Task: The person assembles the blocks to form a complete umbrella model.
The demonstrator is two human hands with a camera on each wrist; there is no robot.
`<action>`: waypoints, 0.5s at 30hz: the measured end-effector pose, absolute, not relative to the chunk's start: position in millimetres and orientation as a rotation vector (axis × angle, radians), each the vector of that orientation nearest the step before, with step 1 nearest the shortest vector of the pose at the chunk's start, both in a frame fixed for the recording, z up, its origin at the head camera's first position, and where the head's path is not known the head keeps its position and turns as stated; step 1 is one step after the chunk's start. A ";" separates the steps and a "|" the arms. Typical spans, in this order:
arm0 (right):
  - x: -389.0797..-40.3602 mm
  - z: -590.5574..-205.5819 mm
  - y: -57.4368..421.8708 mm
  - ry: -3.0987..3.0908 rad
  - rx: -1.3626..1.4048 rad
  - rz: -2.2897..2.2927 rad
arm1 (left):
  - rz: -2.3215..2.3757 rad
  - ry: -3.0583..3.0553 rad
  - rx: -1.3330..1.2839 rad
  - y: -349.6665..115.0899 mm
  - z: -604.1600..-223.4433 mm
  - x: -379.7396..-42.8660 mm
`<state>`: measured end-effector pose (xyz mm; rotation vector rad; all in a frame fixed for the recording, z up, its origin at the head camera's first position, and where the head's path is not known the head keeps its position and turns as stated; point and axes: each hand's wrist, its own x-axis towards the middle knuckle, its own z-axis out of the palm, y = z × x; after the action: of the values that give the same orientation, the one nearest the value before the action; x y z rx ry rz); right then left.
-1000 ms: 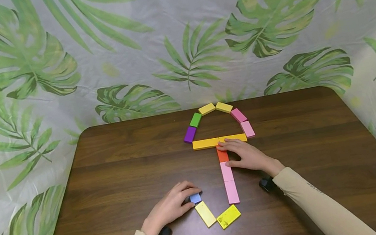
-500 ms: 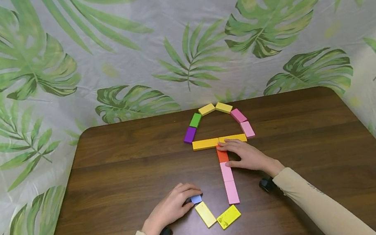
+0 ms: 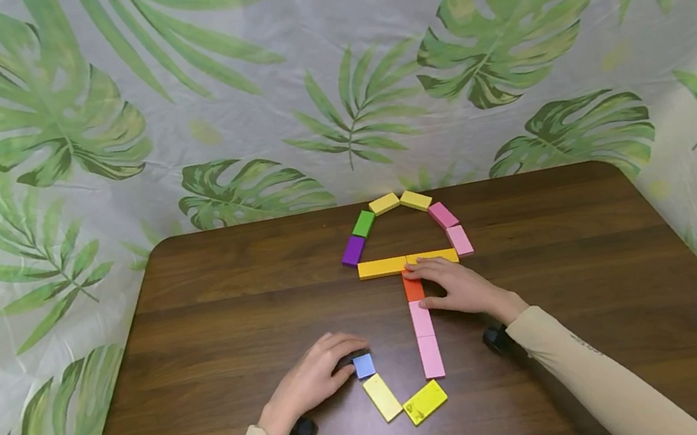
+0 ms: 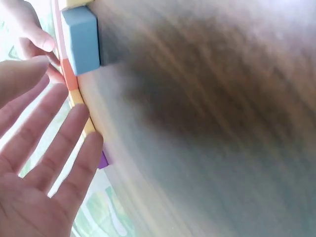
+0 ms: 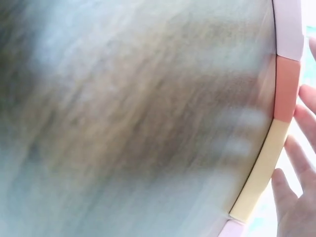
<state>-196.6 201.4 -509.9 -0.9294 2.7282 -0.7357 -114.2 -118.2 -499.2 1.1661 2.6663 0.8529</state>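
Note:
My left hand [image 3: 307, 380] hovers just left of a small blue block [image 3: 364, 365], its thumb and fingers spread apart around it. In the left wrist view the fingers are extended and the blue block [image 4: 82, 42] stands free of them. My right hand [image 3: 462, 289] rests its fingertips at the red block [image 3: 413, 290] and the amber bar above it, with the thumb by the upper pink block [image 3: 421, 319]. Its fingers are loosely extended in the right wrist view, along the red block [image 5: 287, 89]. Below the blue block lie a pale yellow block [image 3: 382, 398] and a bright yellow block [image 3: 426, 402].
Two amber bars [image 3: 382, 267] lie end to end across the top of the red and pink column. Beyond them an arch holds purple [image 3: 354, 251], green [image 3: 364, 224], yellow [image 3: 384, 204] and pink [image 3: 443, 215] blocks. A leaf-print cloth [image 3: 232, 113] hangs behind the table [image 3: 231, 308].
My left fingers have drawn back and up off the blue block, which now shows whole; earlier they covered its edges. The right hand has stayed in place.

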 end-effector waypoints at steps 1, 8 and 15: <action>-197.1 -509.8 201.5 2.730 -0.929 -0.732 | 0.860 2.690 1.168 -118.9 -498.7 -115.0; -199.1 -508.2 201.5 2.747 -0.917 -0.778 | 0.844 2.900 1.119 -122.5 -494.0 -122.3; -200.9 -508.8 201.2 2.769 -0.852 -0.838 | 0.876 2.994 1.056 -120.3 -488.6 -134.8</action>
<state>-200.9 201.2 -508.8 -0.8516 2.7692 -0.8385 -134.8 -120.3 -488.6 1.0560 2.9941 0.8764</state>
